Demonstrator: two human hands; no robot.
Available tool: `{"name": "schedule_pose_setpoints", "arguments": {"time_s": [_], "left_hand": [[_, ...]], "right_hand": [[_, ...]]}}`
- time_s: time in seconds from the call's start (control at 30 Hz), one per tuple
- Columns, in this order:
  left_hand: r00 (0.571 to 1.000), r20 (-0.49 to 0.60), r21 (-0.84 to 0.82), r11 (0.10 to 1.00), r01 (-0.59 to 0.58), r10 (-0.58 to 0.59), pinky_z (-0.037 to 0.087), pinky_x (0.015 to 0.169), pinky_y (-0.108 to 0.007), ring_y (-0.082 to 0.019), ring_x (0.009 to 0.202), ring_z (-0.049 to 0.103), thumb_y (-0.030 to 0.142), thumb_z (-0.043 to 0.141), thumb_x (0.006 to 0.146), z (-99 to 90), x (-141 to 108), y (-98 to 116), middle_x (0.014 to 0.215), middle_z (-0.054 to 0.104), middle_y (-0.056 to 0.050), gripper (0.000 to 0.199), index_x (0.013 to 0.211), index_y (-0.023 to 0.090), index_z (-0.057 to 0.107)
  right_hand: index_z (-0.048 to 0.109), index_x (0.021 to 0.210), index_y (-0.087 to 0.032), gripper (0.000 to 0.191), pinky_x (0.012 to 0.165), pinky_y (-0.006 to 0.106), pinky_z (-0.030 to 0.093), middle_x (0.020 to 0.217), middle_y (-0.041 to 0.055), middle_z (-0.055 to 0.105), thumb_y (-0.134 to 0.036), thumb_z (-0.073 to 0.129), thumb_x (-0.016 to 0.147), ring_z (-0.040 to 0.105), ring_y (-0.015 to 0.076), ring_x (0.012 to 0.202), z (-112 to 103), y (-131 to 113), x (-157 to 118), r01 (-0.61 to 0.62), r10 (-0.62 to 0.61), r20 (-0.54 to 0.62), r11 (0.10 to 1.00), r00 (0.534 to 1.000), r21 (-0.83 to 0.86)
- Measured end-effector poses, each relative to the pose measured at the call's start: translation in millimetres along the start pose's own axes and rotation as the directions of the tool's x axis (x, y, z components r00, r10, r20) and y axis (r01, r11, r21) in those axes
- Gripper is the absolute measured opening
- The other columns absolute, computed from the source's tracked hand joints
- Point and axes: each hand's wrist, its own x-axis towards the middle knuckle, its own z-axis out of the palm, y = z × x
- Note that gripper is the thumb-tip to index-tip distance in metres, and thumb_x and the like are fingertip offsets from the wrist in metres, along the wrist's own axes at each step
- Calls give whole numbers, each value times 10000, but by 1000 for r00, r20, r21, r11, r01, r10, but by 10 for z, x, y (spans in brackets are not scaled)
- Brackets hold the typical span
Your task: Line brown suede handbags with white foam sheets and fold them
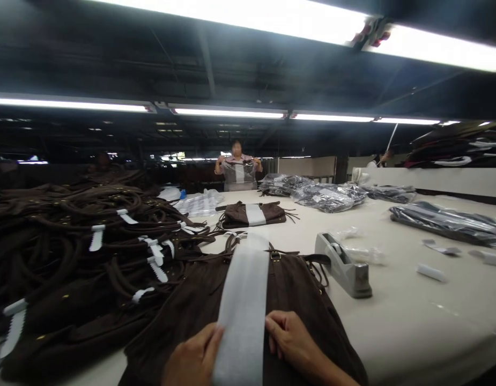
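Note:
A dark brown garment-like bag (296,289) with a buckle and cords lies flat in front of me. A long white strip (243,300) runs down its middle. My left hand (195,356) is closed at the strip's left edge, thumb and fingers pinching it. At the right edge, my right hand (290,340) has its fingers curled together, with the strip's edge at the fingertips. Just beyond the bag, a folded brown bag (231,214) has a white band (256,214) around it.
Brown bags with white tags (97,238) are piled on the left. A grey tape dispenser (344,268) stands on the right of the table (392,300). Plastic-wrapped bundles (328,197) lie farther back. Across the table, a person (237,153) holds up a wrapped item.

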Motion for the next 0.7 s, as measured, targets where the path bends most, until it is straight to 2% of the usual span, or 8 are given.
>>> {"name": "schedule_pose_setpoints", "arguments": {"time_s": [0.07, 0.17, 0.27, 0.37, 0.47, 0.53, 0.63, 0.7], "left_hand": [[986, 165, -1, 1000, -11, 11, 457, 598, -201, -164, 733, 709, 311, 364, 971, -57, 133, 87, 783, 752, 4, 362, 847, 258, 699], [953, 295, 17, 998, 65, -67, 378, 596, -220, -166, 736, 680, 289, 427, 939, -58, 268, 148, 753, 722, -14, 308, 727, 211, 637], [931, 342, 33, 992, 122, -126, 340, 598, -245, -182, 752, 658, 295, 517, 882, 34, 361, 107, 769, 702, -21, 188, 751, 199, 612], [921, 362, 26, 990, 141, -141, 336, 614, -265, -209, 793, 647, 292, 589, 817, 170, 499, 27, 798, 695, -38, 109, 785, 190, 613], [897, 421, -30, 986, 162, -135, 332, 599, -264, -202, 765, 633, 273, 658, 734, 323, 723, -58, 761, 677, -31, 107, 726, 182, 604], [872, 469, -77, 977, 200, -141, 327, 560, -254, -187, 698, 618, 276, 694, 682, 436, 903, -113, 700, 650, -18, 146, 666, 176, 589], [848, 507, -149, 953, 262, -154, 322, 514, -242, -165, 612, 582, 301, 703, 660, 610, 1149, -173, 620, 600, 2, 195, 612, 170, 566], [855, 497, -202, 938, 281, -149, 319, 509, -242, -156, 580, 554, 330, 686, 670, 711, 1246, -194, 590, 571, 11, 224, 593, 171, 549]], "right_hand": [[611, 705, -148, 427, 386, 200, 221, 468, -37, 519, -532, 500, 855, 371, 65, 351, 0, 20, -11, 21, -21, 2, 1000, 1000, -10], [639, 772, -141, 397, 384, 196, 232, 469, -40, 524, -511, 513, 842, 374, 66, 351, 6, 53, 2, 4, -3, 14, 1000, 1000, -18], [628, 806, -144, 377, 362, 184, 228, 466, -39, 538, -510, 537, 814, 374, 63, 333, 15, 46, 34, -50, 51, 8, 999, 999, -12], [573, 726, -154, 381, 331, 165, 229, 472, -17, 558, -529, 569, 789, 412, 62, 319, -18, -99, 64, -190, 189, 38, 981, 981, 35], [536, 686, -159, 458, 363, 157, 363, 548, 24, 608, -594, 509, 825, 541, 88, 390, -72, -343, 147, -371, 356, 106, 907, 928, 200], [547, 695, -154, 448, 388, 166, 422, 569, 20, 612, -564, 488, 864, 570, 94, 415, -81, -447, 271, -393, 384, 83, 890, 920, 231], [519, 599, -157, 348, 311, 150, 337, 442, -13, 539, -352, 554, 885, 486, 80, 322, -46, -406, 528, -384, 384, 9, 923, 923, -13], [491, 548, -167, 339, 287, 157, 282, 393, -18, 513, -228, 548, 876, 459, 82, 297, -39, -302, 699, -382, 396, 60, 910, 916, -163]]}}
